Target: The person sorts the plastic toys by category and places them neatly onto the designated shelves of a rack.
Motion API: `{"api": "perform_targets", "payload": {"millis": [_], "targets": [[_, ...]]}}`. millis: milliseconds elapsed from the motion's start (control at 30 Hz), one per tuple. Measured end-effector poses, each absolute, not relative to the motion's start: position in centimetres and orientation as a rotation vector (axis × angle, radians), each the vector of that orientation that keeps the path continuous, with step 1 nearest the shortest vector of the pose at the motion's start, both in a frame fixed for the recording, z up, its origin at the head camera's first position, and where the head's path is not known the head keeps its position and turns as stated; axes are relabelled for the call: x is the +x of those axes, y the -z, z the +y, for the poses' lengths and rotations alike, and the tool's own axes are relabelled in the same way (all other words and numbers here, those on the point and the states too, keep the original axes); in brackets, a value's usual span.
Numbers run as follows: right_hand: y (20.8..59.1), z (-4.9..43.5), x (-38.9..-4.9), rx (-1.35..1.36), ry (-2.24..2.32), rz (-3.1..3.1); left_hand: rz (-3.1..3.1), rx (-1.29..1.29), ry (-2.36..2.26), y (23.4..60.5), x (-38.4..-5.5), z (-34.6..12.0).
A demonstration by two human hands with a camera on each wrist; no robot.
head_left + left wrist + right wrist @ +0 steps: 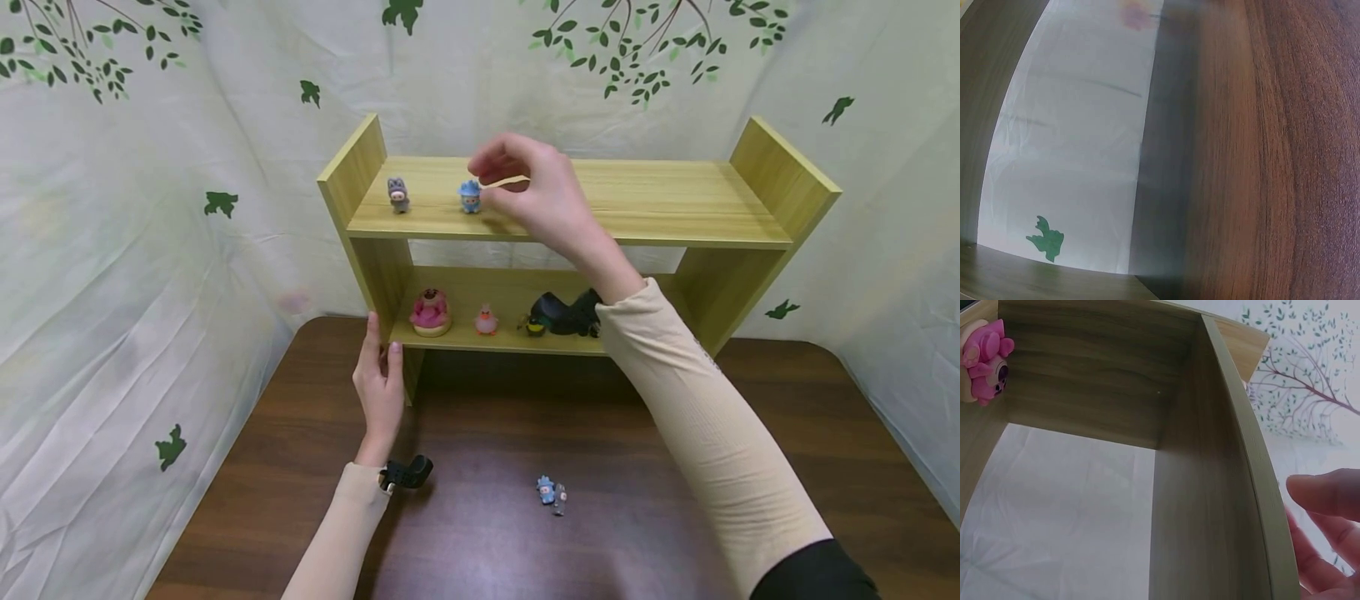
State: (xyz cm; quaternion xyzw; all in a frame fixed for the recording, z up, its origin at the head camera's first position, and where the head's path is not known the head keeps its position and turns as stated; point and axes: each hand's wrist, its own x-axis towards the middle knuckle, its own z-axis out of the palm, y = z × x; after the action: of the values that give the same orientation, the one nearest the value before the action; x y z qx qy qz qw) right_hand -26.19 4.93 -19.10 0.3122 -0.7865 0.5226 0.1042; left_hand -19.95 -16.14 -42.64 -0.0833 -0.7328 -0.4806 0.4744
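Note:
On the top board of the wooden shelf (637, 196) stands a small blue figurine (470, 197), upright. My right hand (536, 187) is just to its right, the thumb tip close beside it and the fingers bent above with a gap from the thumb. Whether the thumb touches it I cannot tell. The right wrist view shows that thumb (1325, 494) apart from the fingers; the figurine is out of sight there. A grey figurine (398, 196) stands farther left on the same board. My left hand (381, 387), fingers extended, rests against the shelf's lower left side.
The lower board carries a pink bear (431, 314), a pink duck-like figure (486, 320) and a small dark-and-yellow figure (534, 326). Part of the black wrist camera (562, 313) overlaps that board. On the brown table (480, 550) are another blue figurine (546, 490) and a grey one (559, 500).

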Motion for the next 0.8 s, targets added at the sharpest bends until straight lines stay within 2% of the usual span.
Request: {"api": "perform_targets", "payload": {"millis": [800], "targets": [[21.0,8.0,-22.9,0.995,-1.654,-2.115,-1.815,-0.192,1.188,42.6,-19.8,-16.2]]}}
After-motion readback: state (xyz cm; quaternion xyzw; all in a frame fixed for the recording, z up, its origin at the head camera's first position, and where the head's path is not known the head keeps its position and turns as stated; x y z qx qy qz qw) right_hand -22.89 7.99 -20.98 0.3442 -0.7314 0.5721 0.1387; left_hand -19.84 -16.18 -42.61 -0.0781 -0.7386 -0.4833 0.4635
